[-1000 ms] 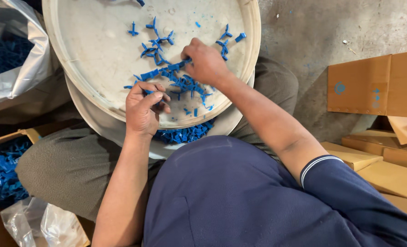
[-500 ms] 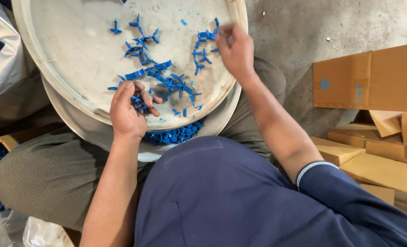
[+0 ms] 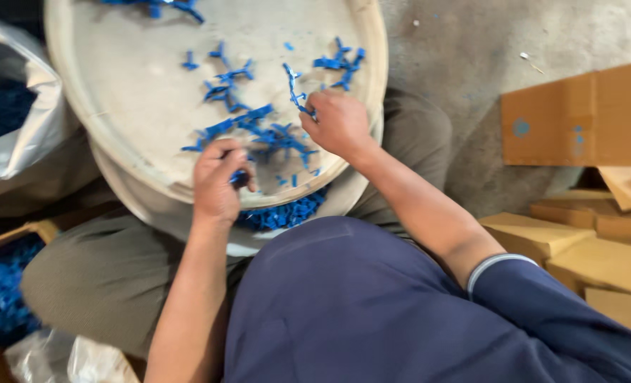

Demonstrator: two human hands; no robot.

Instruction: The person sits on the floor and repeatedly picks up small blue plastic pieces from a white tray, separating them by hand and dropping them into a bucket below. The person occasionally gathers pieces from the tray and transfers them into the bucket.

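**Round tray on a lap, scattered with blue plastic pieces**

A large, round, off-white tray (image 3: 117, 106) rests on the lap of a seated person, stacked on a second, similar tray (image 3: 145, 206) whose rim shows beneath it. Small blue plastic pieces (image 3: 273, 135) lie scattered across its pale surface, thickest near the near edge, with a smaller cluster (image 3: 340, 62) towards the far right rim. More blue pieces (image 3: 283, 213) sit in the gap between the two trays.

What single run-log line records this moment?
left hand: pinching blue plastic pieces | right hand: holding blue strip | surface: round tray on lap
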